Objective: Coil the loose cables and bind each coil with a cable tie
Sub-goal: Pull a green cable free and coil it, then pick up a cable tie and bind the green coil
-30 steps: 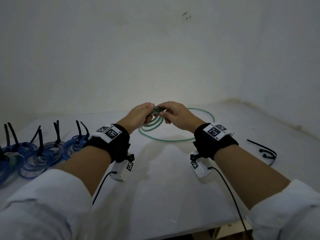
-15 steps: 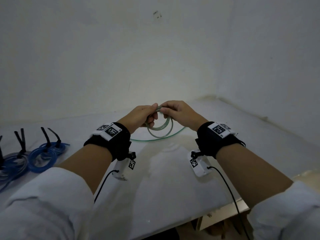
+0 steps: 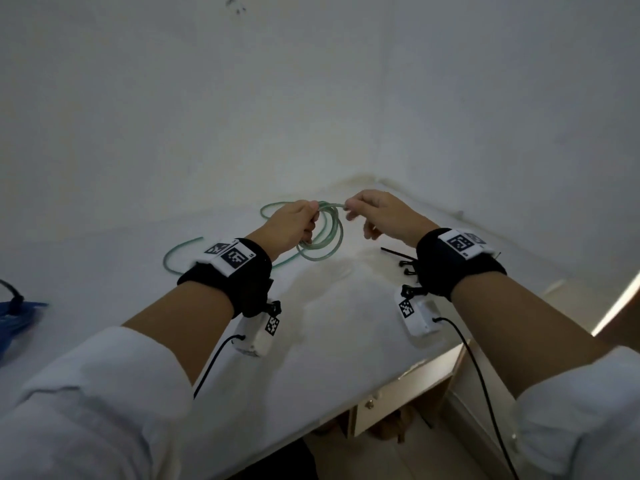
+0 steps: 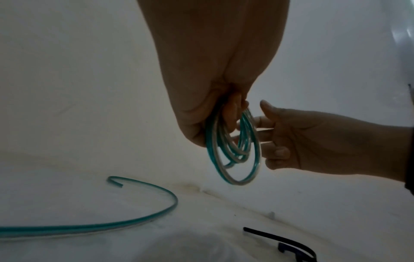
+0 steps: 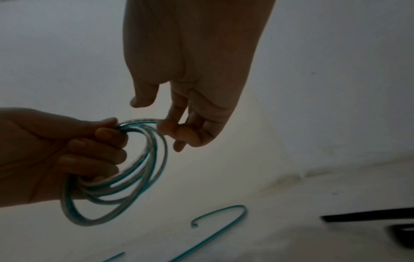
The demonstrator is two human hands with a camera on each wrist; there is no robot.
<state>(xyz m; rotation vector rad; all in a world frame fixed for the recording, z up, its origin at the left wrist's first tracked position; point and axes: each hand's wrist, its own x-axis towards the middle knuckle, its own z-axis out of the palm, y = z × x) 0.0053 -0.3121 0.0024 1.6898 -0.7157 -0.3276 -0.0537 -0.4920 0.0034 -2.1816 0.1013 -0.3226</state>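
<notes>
A green translucent cable (image 3: pixel 323 237) is partly wound into a small coil (image 4: pixel 233 156) that hangs from my left hand (image 3: pixel 294 223), whose fingers curl through its loops (image 5: pixel 116 170). My right hand (image 3: pixel 377 213) is just right of the coil. Its fingertips (image 5: pixel 165 128) touch the top strand and its thumb (image 5: pixel 142 100) is lifted off it. The cable's loose tail (image 3: pixel 180 254) lies on the white table left of my left wrist, and its end (image 4: pixel 115 181) curls up. Black cable ties (image 3: pixel 398 256) lie under my right wrist.
At the far left edge lie bound blue coils (image 3: pixel 17 315) with a black tie. The white table (image 3: pixel 332 334) ends at a front right edge near the wrist cameras, with a drawer (image 3: pixel 381 400) below. A wall stands close behind.
My hands have drawn slightly apart, and the coil now hangs from the left hand alone. The loose tail has swung from the right of the hands to the left. The blue coils have slid almost out of view.
</notes>
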